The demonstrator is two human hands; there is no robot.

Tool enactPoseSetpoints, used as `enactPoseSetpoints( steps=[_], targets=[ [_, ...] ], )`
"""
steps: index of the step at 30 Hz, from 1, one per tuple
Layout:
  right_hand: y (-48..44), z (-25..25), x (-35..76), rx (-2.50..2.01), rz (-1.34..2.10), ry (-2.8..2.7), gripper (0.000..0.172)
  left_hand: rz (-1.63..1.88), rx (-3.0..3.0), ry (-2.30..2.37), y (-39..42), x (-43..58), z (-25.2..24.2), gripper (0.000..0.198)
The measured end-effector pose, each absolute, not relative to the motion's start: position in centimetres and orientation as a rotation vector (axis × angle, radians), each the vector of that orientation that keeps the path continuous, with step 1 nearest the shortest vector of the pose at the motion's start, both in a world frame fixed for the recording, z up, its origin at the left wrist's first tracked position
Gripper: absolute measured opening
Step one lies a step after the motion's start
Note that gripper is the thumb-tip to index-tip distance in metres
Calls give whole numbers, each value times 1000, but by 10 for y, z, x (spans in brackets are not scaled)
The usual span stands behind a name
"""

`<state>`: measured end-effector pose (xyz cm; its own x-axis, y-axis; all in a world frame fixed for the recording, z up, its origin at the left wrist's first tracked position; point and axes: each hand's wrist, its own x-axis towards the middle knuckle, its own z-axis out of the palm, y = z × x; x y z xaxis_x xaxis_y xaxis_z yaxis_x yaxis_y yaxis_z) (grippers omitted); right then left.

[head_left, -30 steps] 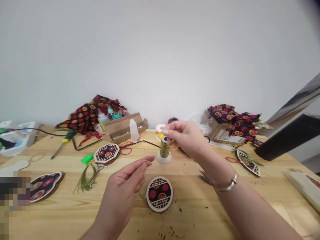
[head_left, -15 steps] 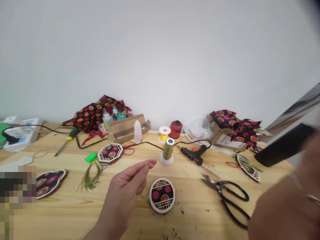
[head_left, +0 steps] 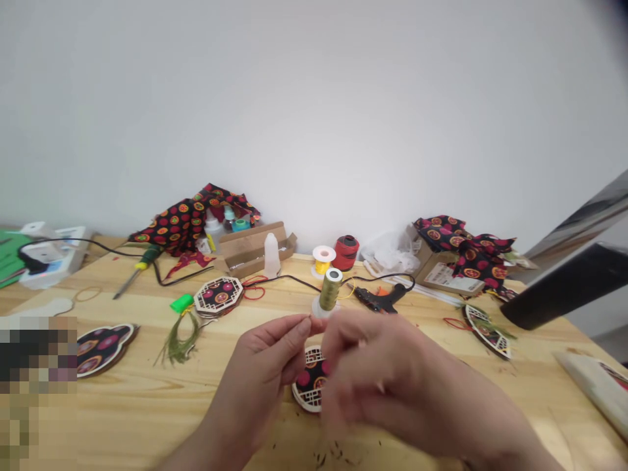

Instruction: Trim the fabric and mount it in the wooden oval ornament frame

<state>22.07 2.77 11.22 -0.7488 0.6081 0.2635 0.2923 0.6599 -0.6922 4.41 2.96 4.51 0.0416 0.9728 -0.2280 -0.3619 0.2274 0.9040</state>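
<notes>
Left hand (head_left: 269,373): fingers pinched together, any contents indiscernible. Right hand (head_left: 392,386) blurred, grip unreadable. From pinch: olive spool (head_left: 330,292) at one o'clock, half-covered round ornament (head_left: 312,387) at six. Pinch should be held steady.

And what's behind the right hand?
The round piece: some of it shows, but the right hand covers its right side. Past the hand's top edge, the glue gun is visible. Anything else back there is hidden.

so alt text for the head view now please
A person's left hand, fingertips pinched, and motion-blurred right hand are close together over a wooden table, partly hiding a round patterned ornament. An olive thread spool stands just beyond them.
</notes>
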Motion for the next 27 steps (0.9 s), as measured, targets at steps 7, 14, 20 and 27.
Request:
enactPoseSetpoints(
  steps=[7,14,20,27],
  targets=[
    [76,78,216,-898,733,-2009,13,1151,736,977,33,51,49,14],
    [76,77,213,-816,938,-1968,7,1150,702,961,37,57,48,17],
    [80,73,212,-810,976,-1967,5,1164,665,948,37,57,46,15],
    [81,72,212,-848,849,-1986,10,1174,691,981,39,58,44,11]
  ],
)
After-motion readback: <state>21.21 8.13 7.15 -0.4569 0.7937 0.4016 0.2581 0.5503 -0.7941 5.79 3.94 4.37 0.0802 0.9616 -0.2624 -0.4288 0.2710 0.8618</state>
